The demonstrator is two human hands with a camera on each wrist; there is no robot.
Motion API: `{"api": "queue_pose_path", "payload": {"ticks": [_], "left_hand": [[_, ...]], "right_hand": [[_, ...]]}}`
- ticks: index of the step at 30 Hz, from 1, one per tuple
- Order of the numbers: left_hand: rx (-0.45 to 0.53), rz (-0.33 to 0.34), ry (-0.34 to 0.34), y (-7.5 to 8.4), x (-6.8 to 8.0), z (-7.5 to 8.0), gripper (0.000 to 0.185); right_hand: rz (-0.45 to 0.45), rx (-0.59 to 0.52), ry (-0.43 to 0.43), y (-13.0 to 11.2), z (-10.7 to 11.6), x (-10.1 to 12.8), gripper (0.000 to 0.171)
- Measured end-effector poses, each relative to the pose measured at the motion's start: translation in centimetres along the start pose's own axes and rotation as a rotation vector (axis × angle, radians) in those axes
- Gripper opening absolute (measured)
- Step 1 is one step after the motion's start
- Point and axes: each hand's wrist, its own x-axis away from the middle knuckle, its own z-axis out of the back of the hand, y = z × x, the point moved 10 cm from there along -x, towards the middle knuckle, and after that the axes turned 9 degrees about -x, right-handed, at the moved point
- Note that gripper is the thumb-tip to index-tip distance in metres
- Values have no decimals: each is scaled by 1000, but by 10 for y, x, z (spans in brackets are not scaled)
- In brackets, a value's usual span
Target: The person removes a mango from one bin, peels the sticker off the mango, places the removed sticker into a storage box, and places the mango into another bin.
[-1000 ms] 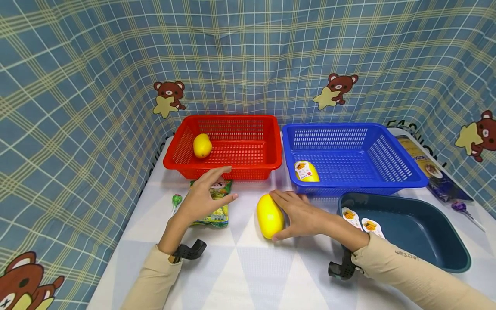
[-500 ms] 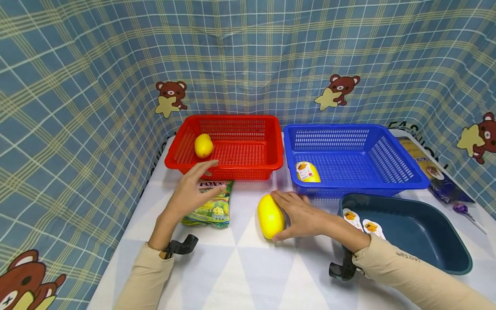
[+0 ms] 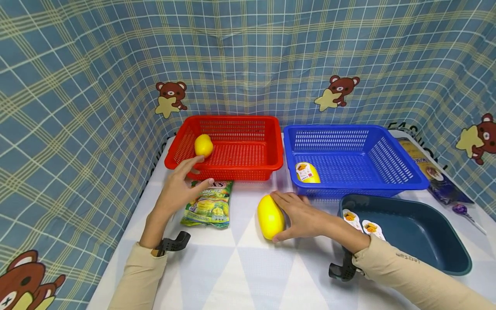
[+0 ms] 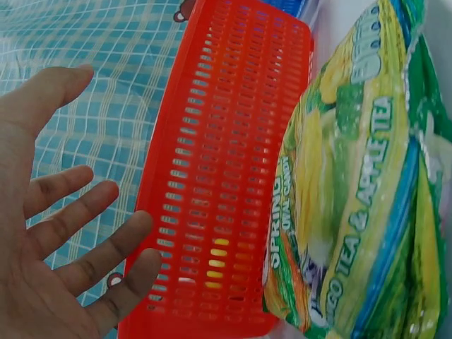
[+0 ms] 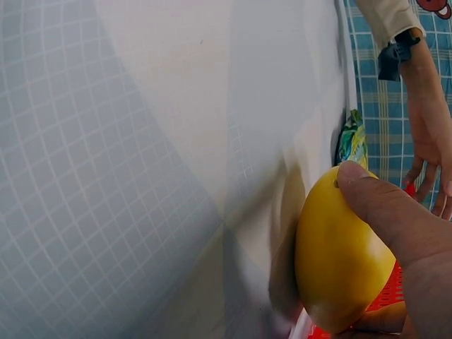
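Head view: my right hand [image 3: 300, 215] wraps thumb and fingers round the yellow mango [image 3: 270, 216], resting on the table [image 3: 248, 271] just in front of the red basket [image 3: 267, 165]. My left hand [image 3: 176, 189], fingers spread and holding nothing, hovers at that basket's front-left rim beside the green snack bag [image 3: 208, 206].

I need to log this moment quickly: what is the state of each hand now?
Left hand: open, fingers spread, holding nothing, by the red basket.
Right hand: thumb and fingers curled round the yellow fruit on the table.

Blue basket [image 3: 407, 183] holds labelled yellow fruit [image 3: 307, 172]; dark tub [image 3: 445, 254] beside; lollipop [image 3: 461, 209].
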Motion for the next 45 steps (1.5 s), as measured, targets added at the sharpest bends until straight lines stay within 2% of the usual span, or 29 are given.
{"api": "queue_pose_path", "payload": {"ticks": [7,15,20,27,31,35,39,45], "left_hand": [[-54,-25,72,-4,0,10,66],[-140,19,145,-18,0,26,65],[-155,36,191,-31,0,34,64],[-143,93,271,-57,0,45,61],[-144,115,326,-63,-2,51,60],[-160,168,351,-71,-3,53,59],[-154,210,336,-81,-4,48,58],[-102,208,349,-86,-4,42,54]], "right_hand": [[-7,-9,-8,0,0,1,119],[-6,-13,-15,0,-1,1,119],[-2,-14,-9,0,1,1,119],[-5,-16,-18,0,0,1,120],[-15,-4,-6,1,1,1,120],[1,28,27,-2,2,-1,119],[34,75,81,-8,7,-2,117],[83,105,130,-19,14,1,116]]}}
